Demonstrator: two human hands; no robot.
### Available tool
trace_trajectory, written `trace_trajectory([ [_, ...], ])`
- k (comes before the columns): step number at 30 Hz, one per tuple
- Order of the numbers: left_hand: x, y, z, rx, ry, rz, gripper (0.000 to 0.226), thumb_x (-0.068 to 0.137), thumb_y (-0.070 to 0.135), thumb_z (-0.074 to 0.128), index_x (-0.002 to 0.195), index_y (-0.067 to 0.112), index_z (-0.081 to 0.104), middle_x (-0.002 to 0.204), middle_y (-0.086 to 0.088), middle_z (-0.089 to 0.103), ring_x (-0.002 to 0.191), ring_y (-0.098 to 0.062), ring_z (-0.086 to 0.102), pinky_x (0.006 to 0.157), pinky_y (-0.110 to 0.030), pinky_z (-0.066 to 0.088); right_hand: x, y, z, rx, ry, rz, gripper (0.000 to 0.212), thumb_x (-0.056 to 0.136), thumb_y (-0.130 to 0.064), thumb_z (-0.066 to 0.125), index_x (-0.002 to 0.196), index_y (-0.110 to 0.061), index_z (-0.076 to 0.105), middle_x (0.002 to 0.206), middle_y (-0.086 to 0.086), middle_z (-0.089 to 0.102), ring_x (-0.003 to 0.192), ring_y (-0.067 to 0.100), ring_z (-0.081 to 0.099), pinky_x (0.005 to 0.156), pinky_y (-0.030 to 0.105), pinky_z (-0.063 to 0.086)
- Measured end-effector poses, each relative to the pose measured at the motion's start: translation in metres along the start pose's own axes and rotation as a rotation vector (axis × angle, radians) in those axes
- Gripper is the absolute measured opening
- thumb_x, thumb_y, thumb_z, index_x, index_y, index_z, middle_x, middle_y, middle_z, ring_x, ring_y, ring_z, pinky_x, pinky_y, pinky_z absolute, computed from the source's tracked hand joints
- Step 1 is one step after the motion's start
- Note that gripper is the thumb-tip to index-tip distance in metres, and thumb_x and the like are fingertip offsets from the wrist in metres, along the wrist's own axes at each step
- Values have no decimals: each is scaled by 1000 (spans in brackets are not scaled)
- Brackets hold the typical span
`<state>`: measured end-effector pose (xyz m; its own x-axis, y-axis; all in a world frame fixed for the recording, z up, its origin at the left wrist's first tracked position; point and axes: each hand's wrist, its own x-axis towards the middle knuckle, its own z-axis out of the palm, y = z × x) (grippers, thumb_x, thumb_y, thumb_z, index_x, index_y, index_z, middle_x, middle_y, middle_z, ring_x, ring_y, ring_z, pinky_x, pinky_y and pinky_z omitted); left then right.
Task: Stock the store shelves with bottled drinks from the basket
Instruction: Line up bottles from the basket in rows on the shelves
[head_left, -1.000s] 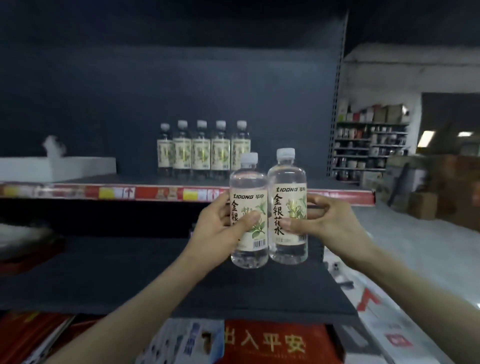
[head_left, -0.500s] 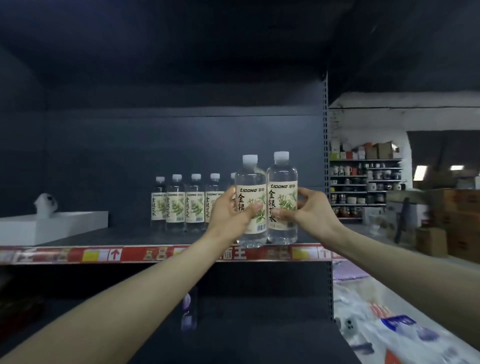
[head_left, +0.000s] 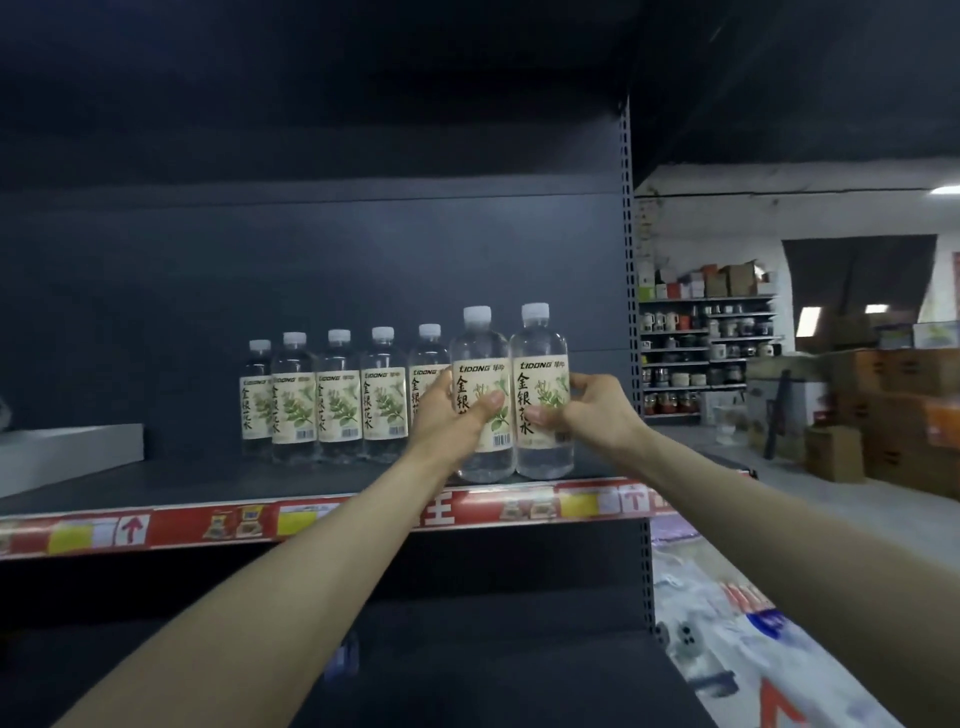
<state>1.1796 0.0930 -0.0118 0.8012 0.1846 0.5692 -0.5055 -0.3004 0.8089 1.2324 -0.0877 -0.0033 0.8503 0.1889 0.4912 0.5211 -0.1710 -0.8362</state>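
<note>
— What's changed at the shelf (head_left: 332, 483)?
— Both bottles, below it a second ago, now rest near its front edge, beside the row (head_left: 337, 395).
— Grips?
— Left hand (head_left: 449, 415) wraps one bottle (head_left: 480, 395), right hand (head_left: 587, 410) the other (head_left: 543, 389). Ready to release.

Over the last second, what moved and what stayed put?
Both held bottles, one in the left hand and one in the right hand, were lifted from below shelf level up to the shelf, and now sit near its front edge, right of the row of five bottles. Neither hand let go. The row and the white box stayed put.
</note>
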Motion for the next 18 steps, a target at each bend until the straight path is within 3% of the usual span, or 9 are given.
trace_trajectory([
  [3,12,-10,1,16,-34,-20,96,92,47,70,164,17,14,169,-10,24,153,-31,31,124,-50,29,8,5,-3,0,-51,-17,30,82,-5,84,110,-3,73,100,7,81,94,25,79,91,46,62],
  [8,20,-19,3,168,-36,-72,102,88,72,58,164,20,14,170,-9,21,154,-33,28,123,-56,29,9,8,-1,18,-59,1,31,87,-4,80,115,-8,68,104,5,80,95,21,78,80,31,63],
  [11,15,-18,2,335,-77,-109,104,90,75,54,165,17,11,171,-10,17,156,-34,23,124,-57,26,1,7,0,-75,-111,10,42,84,-16,84,121,-13,66,110,1,79,103,21,76,93,38,61],
  [14,4,-29,2,576,-35,-146,103,77,65,78,155,11,36,158,-14,38,144,-35,41,118,-54,40,-8,17,5,-428,-131,-6,60,68,-37,89,120,-23,64,112,-7,75,105,16,71,97,39,58],
  [18,5,-31,3,630,44,-195,99,68,51,92,142,9,42,133,-9,58,116,-28,61,98,-40,54,-18,19,11,-584,17,1,59,79,-38,85,123,-14,53,117,-1,66,99,17,59,83,27,48],
])
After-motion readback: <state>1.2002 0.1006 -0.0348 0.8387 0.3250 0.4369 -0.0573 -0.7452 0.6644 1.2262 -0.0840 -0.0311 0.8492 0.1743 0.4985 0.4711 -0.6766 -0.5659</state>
